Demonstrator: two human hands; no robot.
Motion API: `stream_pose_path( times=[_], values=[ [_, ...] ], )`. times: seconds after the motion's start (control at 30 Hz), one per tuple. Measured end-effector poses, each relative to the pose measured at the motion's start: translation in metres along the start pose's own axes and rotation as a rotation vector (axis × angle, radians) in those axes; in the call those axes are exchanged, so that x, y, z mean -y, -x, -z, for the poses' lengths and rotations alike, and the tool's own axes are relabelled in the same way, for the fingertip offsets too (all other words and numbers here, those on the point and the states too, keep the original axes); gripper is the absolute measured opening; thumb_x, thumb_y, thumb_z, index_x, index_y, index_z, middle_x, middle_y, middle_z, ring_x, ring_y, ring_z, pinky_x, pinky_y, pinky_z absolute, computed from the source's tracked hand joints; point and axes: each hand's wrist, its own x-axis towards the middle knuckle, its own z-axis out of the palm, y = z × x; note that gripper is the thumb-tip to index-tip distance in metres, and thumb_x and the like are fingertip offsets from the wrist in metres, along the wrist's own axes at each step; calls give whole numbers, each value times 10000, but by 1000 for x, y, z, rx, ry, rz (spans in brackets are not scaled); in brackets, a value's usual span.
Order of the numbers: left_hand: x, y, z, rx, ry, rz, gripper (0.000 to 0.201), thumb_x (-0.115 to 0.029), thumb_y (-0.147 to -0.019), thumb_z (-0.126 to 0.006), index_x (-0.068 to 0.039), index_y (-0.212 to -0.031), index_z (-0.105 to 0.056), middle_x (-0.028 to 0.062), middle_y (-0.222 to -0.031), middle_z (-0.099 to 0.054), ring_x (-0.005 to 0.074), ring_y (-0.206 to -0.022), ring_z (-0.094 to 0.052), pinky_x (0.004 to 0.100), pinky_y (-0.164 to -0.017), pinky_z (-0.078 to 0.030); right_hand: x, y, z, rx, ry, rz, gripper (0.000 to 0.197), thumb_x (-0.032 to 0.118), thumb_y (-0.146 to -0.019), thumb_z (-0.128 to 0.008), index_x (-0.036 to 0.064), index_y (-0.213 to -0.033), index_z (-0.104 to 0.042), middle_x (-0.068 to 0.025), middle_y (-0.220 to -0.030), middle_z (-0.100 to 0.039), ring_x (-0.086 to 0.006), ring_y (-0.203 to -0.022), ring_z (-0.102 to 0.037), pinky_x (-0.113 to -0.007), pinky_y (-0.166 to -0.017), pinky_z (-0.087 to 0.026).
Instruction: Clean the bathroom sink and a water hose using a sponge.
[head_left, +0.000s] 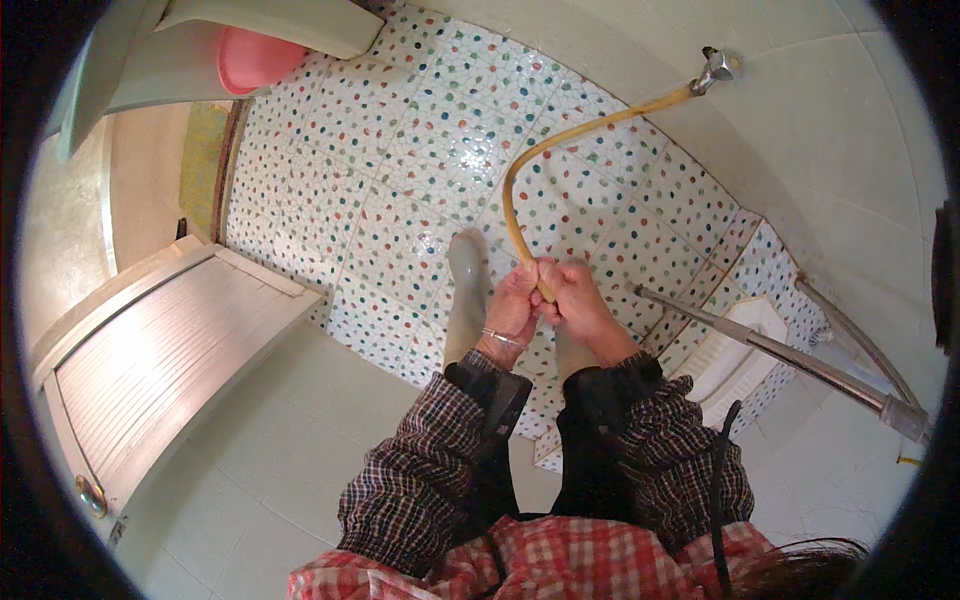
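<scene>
Presently I list: one yellow flexible hose (509, 200), arching from the chrome wall tap (716, 70) over the tiled floor's (390, 215) far-right edge; left hand (513, 303) and right hand (577, 297), both closed around its lower end (presumably for steadiness).

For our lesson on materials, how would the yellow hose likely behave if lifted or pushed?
The yellow hose would probably bend rather than snap, since it curves smoothly. It seems springy, not limp: its arc shows no sharp kink. Joined to the metal tap, it would likely swing from there.
</scene>
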Motion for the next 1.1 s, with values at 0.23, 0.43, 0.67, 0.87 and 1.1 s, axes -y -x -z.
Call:
stream_pose_path(
  times=[0.23,0.43,0.67,0.87,1.1],
  values=[
    [-31,2,-25,-167,135,225,377,-422,-855,-354,-77,-848,-505,18,-565,-487,89,-312,-330,232,-290,-300,37,11,-5,229,-195,-148,217,160,-849,-414,-10,-974,-463,-17,-726,-488,-72,-573,-461,-182,-489,-381],
    [-23,-5,-16,-94,343,220,360,-388,-860,-355,-63,-808,-502,80,-645,-558,97,-294,-348,201,-271,-300,10,1,-10,-2,378,236,188,166,-779,-513,-20,-801,-535,-56,-597,-534,-105,-518,-503,-239,-496,-405],
    [-26,-1,-11,-102,431,211,317,-337,-867,-349,-76,-755,-489,115,-715,-588,97,-282,-326,190,-262,-271,28,7,-23,-54,311,137,227,191,-779,-516,-13,-687,-553,-64,-501,-537,-150,-424,-482,-287,-500,-405],
    [-25,5,-19,-204,343,267,316,-364,-853,-365,-102,-716,-473,30,-599,-527,115,-269,-299,229,-255,-255,29,17,-19,-21,202,26,337,240,-851,-436,-27,-667,-527,-32,-516,-495,-90,-421,-483,-208,-385,-408],
    [-18,13,-7,-245,300,239,303,-347,-850,-378,-94,-710,-468,42,-688,-538,126,-430,-439,246,-378,-372,30,6,5,267,691,217,258,197,-785,-405,23,-654,-542,-131,-596,-536,-284,-583,-512,-369,-538,-408]
  ],
)
